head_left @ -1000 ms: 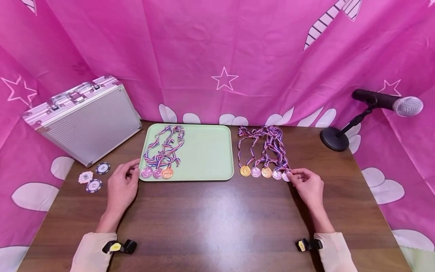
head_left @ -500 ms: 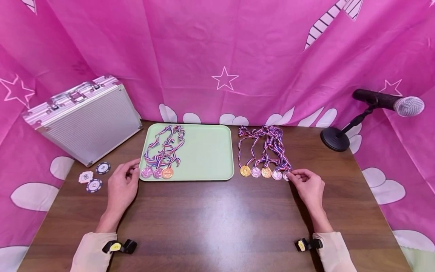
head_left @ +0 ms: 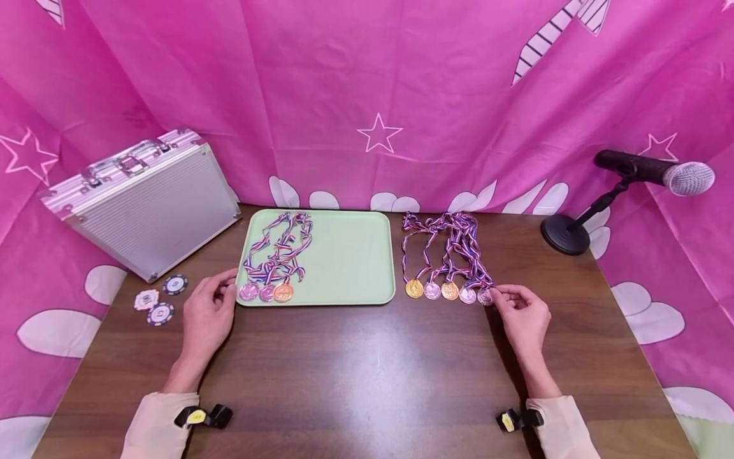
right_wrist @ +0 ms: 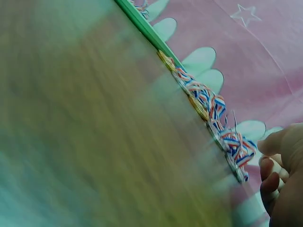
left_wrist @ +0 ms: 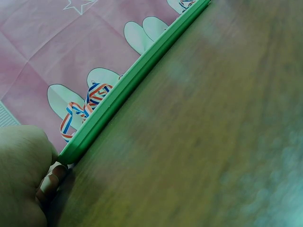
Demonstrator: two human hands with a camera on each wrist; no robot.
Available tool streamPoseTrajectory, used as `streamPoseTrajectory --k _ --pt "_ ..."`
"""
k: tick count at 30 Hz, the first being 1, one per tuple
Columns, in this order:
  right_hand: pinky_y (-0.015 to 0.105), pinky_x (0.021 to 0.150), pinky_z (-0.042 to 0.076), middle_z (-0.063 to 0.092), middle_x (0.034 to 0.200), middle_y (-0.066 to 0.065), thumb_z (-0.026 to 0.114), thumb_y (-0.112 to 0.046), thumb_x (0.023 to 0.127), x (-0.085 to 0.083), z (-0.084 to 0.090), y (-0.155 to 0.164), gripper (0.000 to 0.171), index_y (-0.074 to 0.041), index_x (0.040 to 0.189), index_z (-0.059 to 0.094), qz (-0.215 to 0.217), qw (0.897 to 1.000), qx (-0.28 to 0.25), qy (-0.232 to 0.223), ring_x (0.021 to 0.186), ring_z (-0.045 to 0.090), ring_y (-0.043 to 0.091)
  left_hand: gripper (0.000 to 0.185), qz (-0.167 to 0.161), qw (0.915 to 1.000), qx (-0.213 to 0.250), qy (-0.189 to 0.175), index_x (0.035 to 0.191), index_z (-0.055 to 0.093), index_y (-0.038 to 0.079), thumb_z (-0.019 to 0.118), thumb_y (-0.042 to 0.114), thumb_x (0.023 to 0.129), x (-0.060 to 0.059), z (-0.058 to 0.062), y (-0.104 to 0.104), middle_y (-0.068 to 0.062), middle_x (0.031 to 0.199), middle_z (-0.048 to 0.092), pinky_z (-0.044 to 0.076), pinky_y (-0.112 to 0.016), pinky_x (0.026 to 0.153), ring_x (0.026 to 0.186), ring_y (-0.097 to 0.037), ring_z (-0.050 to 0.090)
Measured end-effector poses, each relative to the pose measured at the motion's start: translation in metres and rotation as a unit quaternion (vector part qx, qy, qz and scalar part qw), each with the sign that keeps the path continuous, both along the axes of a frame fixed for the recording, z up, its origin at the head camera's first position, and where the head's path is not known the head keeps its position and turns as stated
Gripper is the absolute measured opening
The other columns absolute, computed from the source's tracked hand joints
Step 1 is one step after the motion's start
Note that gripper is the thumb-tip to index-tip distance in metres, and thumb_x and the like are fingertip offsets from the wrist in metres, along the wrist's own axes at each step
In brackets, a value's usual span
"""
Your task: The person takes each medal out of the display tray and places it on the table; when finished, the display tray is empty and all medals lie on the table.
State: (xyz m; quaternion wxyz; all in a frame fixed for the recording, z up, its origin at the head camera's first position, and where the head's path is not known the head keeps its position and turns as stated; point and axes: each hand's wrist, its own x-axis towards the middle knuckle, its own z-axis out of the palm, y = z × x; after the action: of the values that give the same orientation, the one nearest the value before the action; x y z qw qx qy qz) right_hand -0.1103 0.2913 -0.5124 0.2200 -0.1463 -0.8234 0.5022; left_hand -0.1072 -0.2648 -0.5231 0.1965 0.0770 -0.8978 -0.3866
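A green tray (head_left: 355,255) on the brown table carries three medals (head_left: 266,292) with striped ribbons at its left front. My left hand (head_left: 225,285) rests at the tray's left front corner (left_wrist: 66,156), fingers loosely curled and touching the rim. To the right of the tray, several medals (head_left: 449,291) lie in a row on the table. My right hand (head_left: 499,294) sits just right of the rightmost medal (head_left: 485,296), fingers loosely curled and holding nothing. In the right wrist view, the ribbons (right_wrist: 213,106) show a small gap from my fingers (right_wrist: 267,172).
A closed aluminium case (head_left: 143,204) leans at the back left, with three poker chips (head_left: 160,312) in front of it. A microphone (head_left: 654,171) stands on a round base (head_left: 564,234) at the back right. Pink cloth hangs behind and at both sides.
My right hand has drawn slightly right, off the rightmost medal, which now shows in full. The left hand has not moved.
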Motion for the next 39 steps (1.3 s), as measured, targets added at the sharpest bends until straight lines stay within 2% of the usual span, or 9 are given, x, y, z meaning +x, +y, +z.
streamPoseTrajectory --k 7,12,15,22,26,33,36,39 --pt "0.01 0.057 0.046 0.07 0.07 -0.013 0.09 -0.003 0.091 0.004 0.008 -0.023 0.008 0.002 0.094 0.085 0.03 0.999 -0.014 0.032 0.059 0.059 -0.006 0.03 0.0 1.0 0.0 0.001 0.134 0.078 0.004 0.066 0.006 0.107 0.0 0.0 0.0 -0.015 0.108 0.071 0.037 -0.024 0.074 0.085 -0.012 0.052" --pt "0.009 0.059 0.044 0.071 0.073 0.006 0.087 0.009 0.088 0.004 0.01 -0.046 0.008 0.008 0.093 0.082 0.055 0.998 -0.006 0.034 0.06 0.056 -0.005 0.03 0.001 1.0 0.002 -0.002 0.134 0.078 0.005 0.066 0.006 0.107 0.0 0.0 0.0 -0.014 0.108 0.071 0.037 -0.023 0.074 0.086 -0.011 0.052" --pt "0.01 0.059 0.043 0.069 0.074 0.014 0.085 0.01 0.086 0.004 0.011 -0.061 0.008 0.011 0.092 0.08 0.081 0.996 0.001 0.034 0.061 0.054 -0.002 0.03 0.002 1.0 0.003 -0.005 0.135 0.078 0.006 0.065 0.007 0.108 0.0 0.0 0.0 -0.014 0.109 0.071 0.037 -0.023 0.074 0.086 -0.011 0.052" --pt "0.012 0.058 0.047 0.072 0.074 0.012 0.088 0.006 0.087 0.003 0.014 -0.092 0.01 0.006 0.095 0.082 0.168 0.984 -0.03 0.049 0.061 0.059 0.002 0.031 0.002 0.9999 0.002 -0.011 0.136 0.078 0.007 0.065 0.009 0.108 0.001 0.001 0.0 -0.013 0.11 0.07 0.037 -0.023 0.073 0.086 -0.011 0.051" --pt "0.014 0.057 0.049 0.073 0.075 0.013 0.088 0.005 0.088 0.002 0.016 -0.11 0.011 0.005 0.097 0.082 0.202 0.977 -0.041 0.047 0.061 0.061 0.003 0.03 0.002 0.9999 0.0 -0.011 0.135 0.078 0.006 0.065 0.008 0.108 0.001 0.001 0.001 -0.014 0.109 0.07 0.037 -0.023 0.073 0.086 -0.012 0.052" --pt "0.016 0.057 0.052 0.076 0.078 0.013 0.089 0.005 0.088 -0.001 0.019 -0.143 0.015 0.002 0.101 0.083 0.255 0.966 -0.034 0.013 0.061 0.064 0.007 0.031 0.0 0.9999 0.001 -0.011 0.135 0.078 0.006 0.065 0.009 0.108 0.001 0.002 0.0 -0.014 0.111 0.071 0.037 -0.022 0.074 0.087 -0.011 0.052" --pt "0.017 0.057 0.053 0.077 0.078 0.011 0.089 0.005 0.087 -0.002 0.02 -0.158 0.016 0.001 0.102 0.083 0.278 0.96 -0.026 0.007 0.059 0.065 0.01 0.031 0.0 0.9999 0.001 -0.01 0.136 0.078 0.006 0.065 0.009 0.108 0.001 0.002 0.0 -0.014 0.111 0.071 0.037 -0.023 0.074 0.087 -0.011 0.052" --pt "0.018 0.056 0.053 0.076 0.077 0.007 0.09 0.001 0.087 -0.004 0.022 -0.175 0.016 -0.002 0.102 0.084 0.295 0.955 -0.007 0.009 0.058 0.064 0.008 0.031 0.0 0.9999 0.002 -0.01 0.136 0.078 0.006 0.065 0.009 0.108 0.001 0.002 0.0 -0.014 0.111 0.071 0.037 -0.022 0.074 0.087 -0.01 0.052"
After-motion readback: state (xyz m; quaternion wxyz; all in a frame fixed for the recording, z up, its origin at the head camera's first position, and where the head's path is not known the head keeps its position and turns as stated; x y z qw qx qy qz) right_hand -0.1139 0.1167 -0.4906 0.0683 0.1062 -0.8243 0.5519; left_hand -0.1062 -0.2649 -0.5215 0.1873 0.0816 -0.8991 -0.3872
